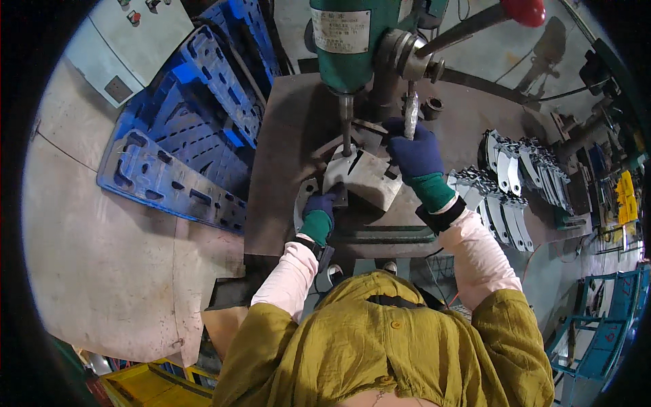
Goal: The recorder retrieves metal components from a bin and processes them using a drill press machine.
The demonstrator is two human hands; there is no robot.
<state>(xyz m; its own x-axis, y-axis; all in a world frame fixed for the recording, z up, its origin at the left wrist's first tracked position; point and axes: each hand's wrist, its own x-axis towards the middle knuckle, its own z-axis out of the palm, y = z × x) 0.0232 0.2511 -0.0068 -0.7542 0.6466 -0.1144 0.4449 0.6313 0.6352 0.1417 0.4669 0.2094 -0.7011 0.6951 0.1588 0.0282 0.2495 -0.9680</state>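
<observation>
A green drill press (342, 61) stands before me, its spindle (346, 125) reaching down to a flat grey metal plate (336, 168). The plate lies against a boxy steel fixture (371, 180). My left hand (322, 205), in a blue and green glove, grips the plate's near end; its fingertips are partly hidden. The tape-wrapped feed lever (411, 112) of the press is in my right hand (415, 150), with the gloved fingers closed around its lower end. Beside my left hand another curved metal plate (303, 200) rests on the table.
Curved metal plates (505, 214) lie in rows on the right of the worktable (281, 156). Another lever with a red knob (523, 10) juts out at upper right. Blue plastic pallets (180, 163) lean at left, near a grey control box (139, 37). A blue metal frame (607, 325) stands lower right.
</observation>
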